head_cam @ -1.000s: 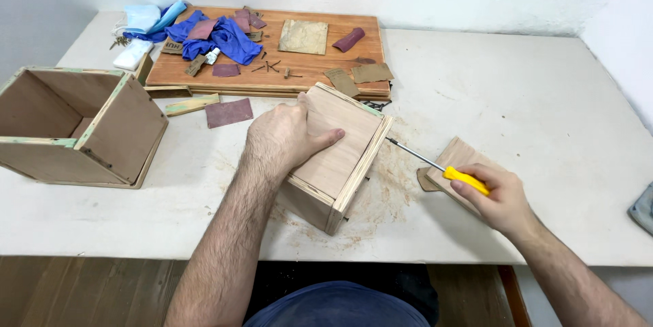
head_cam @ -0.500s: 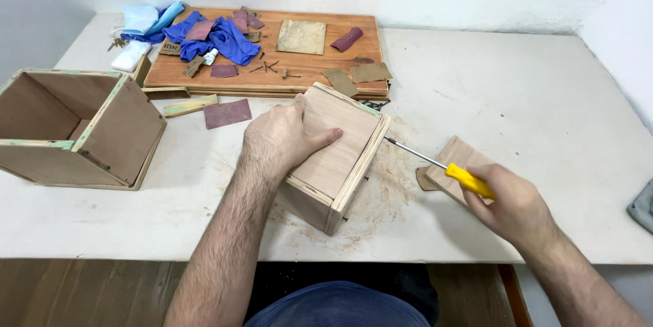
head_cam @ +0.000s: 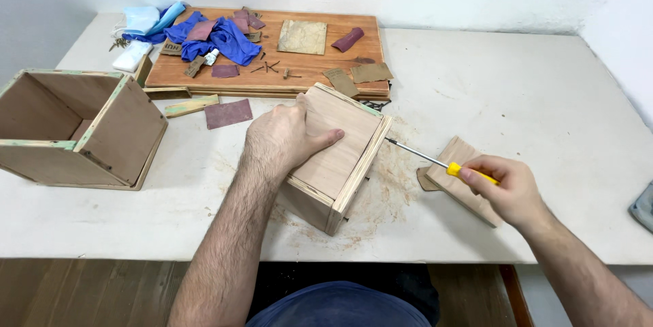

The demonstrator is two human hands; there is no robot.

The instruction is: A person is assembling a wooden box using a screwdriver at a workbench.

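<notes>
A small wooden box lies on the white table, with reddish sawdust scattered around it. My left hand presses flat on its top left part, fingers spread over the panel. My right hand grips a screwdriver by its yellow handle. The metal shaft points left and its tip touches the box's right edge near the upper corner. A small wooden piece lies on the table under my right hand.
A larger open wooden box stands at the left. At the back, a wooden board carries blue cloth, sandpaper pieces and several screws. A sandpaper sheet and a wood strip lie near it. A grey object sits at the right edge.
My right hand has shifted slightly with the screwdriver, its tip staying at the box's right edge. My left hand stays on the box.
</notes>
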